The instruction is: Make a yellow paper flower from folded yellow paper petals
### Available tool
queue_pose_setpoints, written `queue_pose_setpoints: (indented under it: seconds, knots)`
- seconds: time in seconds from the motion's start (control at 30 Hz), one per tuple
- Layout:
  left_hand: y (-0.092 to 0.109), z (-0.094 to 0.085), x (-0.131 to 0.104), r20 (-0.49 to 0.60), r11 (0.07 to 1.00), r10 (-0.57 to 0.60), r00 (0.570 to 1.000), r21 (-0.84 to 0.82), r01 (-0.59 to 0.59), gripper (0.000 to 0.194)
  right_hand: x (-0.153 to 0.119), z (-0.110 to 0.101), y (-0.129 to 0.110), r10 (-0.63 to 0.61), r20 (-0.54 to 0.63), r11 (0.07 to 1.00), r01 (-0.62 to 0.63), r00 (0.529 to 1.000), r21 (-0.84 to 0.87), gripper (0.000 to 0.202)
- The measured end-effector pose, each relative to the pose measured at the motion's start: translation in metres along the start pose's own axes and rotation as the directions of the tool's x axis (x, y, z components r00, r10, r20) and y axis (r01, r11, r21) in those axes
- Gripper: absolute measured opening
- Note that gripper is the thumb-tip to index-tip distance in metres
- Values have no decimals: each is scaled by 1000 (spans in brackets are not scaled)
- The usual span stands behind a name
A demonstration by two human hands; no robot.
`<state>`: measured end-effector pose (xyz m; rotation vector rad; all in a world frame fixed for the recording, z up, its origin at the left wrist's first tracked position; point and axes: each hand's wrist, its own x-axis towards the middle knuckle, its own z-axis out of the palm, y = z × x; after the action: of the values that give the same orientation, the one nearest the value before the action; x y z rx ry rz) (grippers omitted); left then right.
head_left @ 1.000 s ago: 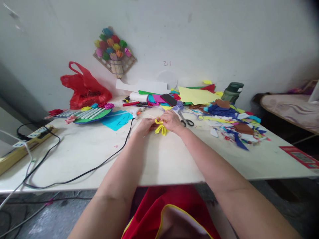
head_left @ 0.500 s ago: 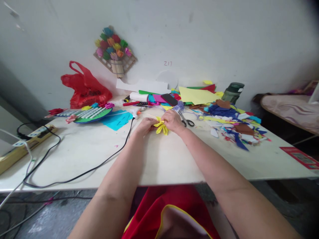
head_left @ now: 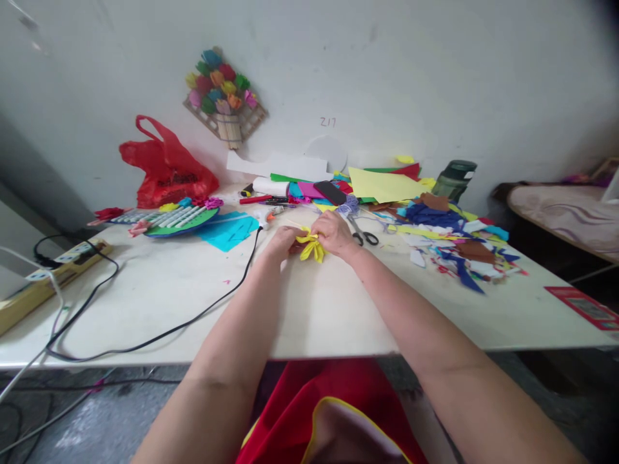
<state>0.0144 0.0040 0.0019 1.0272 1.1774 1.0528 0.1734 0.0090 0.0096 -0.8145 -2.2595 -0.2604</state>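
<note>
Between my two hands, just above the white table (head_left: 333,316), is a yellow paper flower (head_left: 312,250) with petals hanging toward me. My left hand (head_left: 285,242) is closed on its left side, with the fingertips partly hidden. From the right, my right hand (head_left: 333,233) pinches the flower near its top. Black-handled scissors (head_left: 363,234) lie just right of my right hand. A hot glue gun (head_left: 264,218) with a black cord rests beyond my left hand.
Paper scraps (head_left: 464,248) are heaped at the right, near a dark green bottle (head_left: 454,179). A phone (head_left: 331,192) lies on coloured paper at the back. At the left are a red plastic bag (head_left: 169,171), a decorated green board (head_left: 188,222) and a power strip (head_left: 62,274).
Both hands keep hold of the yellow paper flower and have shifted very slightly. The petals have turned a little. The rest of the table looks unchanged.
</note>
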Motion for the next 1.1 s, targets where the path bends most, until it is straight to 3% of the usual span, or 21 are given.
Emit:
queue_pose_setpoints:
  seconds: [0.53, 0.8, 1.0, 1.1]
  knots:
    - [2, -7, -3, 8, 999, 18, 1000, -33, -18, 14, 5, -12, 0, -37, 105, 995, 27, 994, 93, 19]
    - [2, -6, -4, 6, 1000, 9, 1000, 3, -9, 11, 7, -16, -8, 54, 131, 998, -59, 990, 30, 20]
    - [1, -3, -7, 33, 988, 125, 992, 84, -128, 22, 7, -15, -5, 8, 235, 1000, -12, 972, 16, 21]
    - [0, -3, -5, 29, 987, 117, 993, 105, -119, 20, 7, -16, -4, 9, 249, 1000, -5, 968, -15, 18]
